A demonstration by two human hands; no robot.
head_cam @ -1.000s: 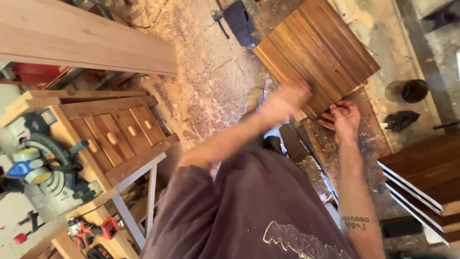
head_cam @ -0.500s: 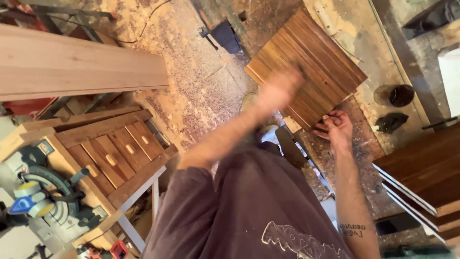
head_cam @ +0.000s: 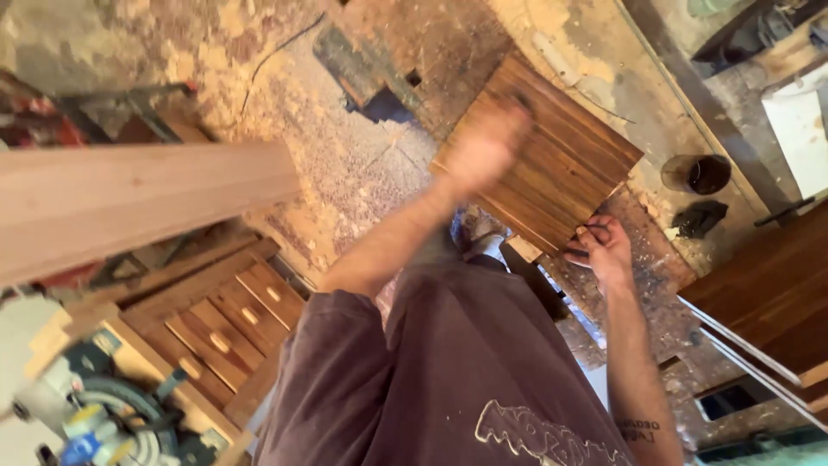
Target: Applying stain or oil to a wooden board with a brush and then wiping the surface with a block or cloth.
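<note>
Dark brown slatted wooden panel (head_cam: 552, 164) lies tilted on the sawdust-strewn workbench (head_cam: 655, 285); right hand (head_cam: 601, 248) pinches its near corner with curled fingers, while left hand (head_cam: 481, 147), motion-blurred, sits over the panel's left part, grip impossible to tell. Near the panel's right edge stand a round dark cup (head_cam: 697, 173) and a crumpled black rag (head_cam: 699, 217), both apart from it. Off to the left, well apart: pale long wooden plank (head_cam: 138, 203), small wooden drawer unit (head_cam: 228, 324), mitre saw (head_cam: 95, 414).
</note>
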